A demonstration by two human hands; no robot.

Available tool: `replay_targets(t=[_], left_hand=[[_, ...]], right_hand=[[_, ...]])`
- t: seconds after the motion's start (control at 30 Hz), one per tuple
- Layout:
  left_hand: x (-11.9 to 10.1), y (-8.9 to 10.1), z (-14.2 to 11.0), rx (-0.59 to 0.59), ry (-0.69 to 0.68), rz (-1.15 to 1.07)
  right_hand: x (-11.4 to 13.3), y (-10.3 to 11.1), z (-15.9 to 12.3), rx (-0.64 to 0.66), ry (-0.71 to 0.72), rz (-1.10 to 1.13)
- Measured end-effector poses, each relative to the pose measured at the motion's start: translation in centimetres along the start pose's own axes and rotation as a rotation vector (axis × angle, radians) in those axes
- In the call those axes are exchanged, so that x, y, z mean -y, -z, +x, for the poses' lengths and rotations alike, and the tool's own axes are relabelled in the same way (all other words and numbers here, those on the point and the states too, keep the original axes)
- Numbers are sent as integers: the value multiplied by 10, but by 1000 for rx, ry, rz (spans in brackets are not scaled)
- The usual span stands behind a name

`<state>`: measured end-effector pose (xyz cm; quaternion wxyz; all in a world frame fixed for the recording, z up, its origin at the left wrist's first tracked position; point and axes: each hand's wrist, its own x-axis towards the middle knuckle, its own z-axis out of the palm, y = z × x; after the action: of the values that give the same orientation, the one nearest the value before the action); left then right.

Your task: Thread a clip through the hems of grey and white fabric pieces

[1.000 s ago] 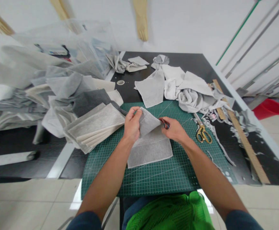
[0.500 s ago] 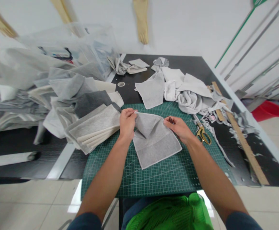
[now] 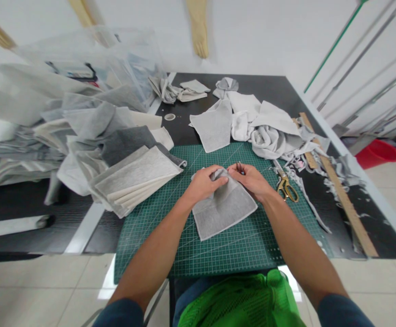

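A grey cloth (image 3: 223, 215) with pale edges rests on the green cutting mat (image 3: 215, 261), its far edge bunched up between my hands. My left hand (image 3: 203, 184) is closed on that far edge, thumb on top. My right hand (image 3: 252, 180) pinches the cloth's far right corner, close beside the left. A small dark metal tool (image 3: 240, 168) pokes out of the right fingers; its kind is mostly hidden. Gold-handled scissors (image 3: 287, 188) lie on the mat's right side, apart from the hands.
Folded cloths (image 3: 140, 177) are stacked on the left, before a large fabric heap and a clear plastic bin (image 3: 143, 68). Finished-looking grey pieces (image 3: 215, 125) and crumpled cloth lie behind the mat. A wooden ruler (image 3: 344, 195) and scraps lie right.
My left hand has moved right, bringing its edge of the cloth towards my right hand, so the far edge is now bunched. The right hand has stayed nearly in place.
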<state>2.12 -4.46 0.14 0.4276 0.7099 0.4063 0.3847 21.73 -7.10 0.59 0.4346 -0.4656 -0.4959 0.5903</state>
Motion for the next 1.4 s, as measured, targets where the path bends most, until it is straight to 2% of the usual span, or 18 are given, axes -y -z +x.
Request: replay_targets(t=[0.13, 0.27, 0.47, 0.73, 0.83, 0.97, 1.0, 1.07, 1.1, 1.17, 1.23, 1.3, 1.4], left_hand=[[9, 10, 6, -211, 85, -59], [16, 20, 10, -423, 134, -104], [19, 24, 10, -529, 137, -151], [22, 26, 12, -547, 141, -120], [21, 26, 11, -535, 117, -40], [7, 22, 5, -574, -101, 164], [2, 19, 2, -550, -158, 181], [-6, 11, -4, -380, -221, 121], [-8, 7, -6, -272, -214, 58], [-10, -2, -8, -150, -156, -78], [-8, -8, -8, -145, -75, -223], [-3, -9, -5, -175, 9, -345], [6, -4, 0, -217, 131, -409]], right_hand=[[2, -1, 1, 18, -10, 81], [5, -3, 1, -50, -33, 146], [10, 0, 0, -90, -40, 282], [9, 2, 0, -135, 44, 209], [8, 0, 0, -148, 69, 212], [5, -4, 2, -181, 102, 197], [5, -6, 1, -184, 106, 184], [4, -9, 0, -159, 111, 156], [5, -10, -1, -127, 117, 145], [6, -13, -3, -46, 134, 131], [6, -15, -5, 24, 140, 124], [5, -16, -5, 41, 145, 122], [1, -15, -2, -48, 183, 118]])
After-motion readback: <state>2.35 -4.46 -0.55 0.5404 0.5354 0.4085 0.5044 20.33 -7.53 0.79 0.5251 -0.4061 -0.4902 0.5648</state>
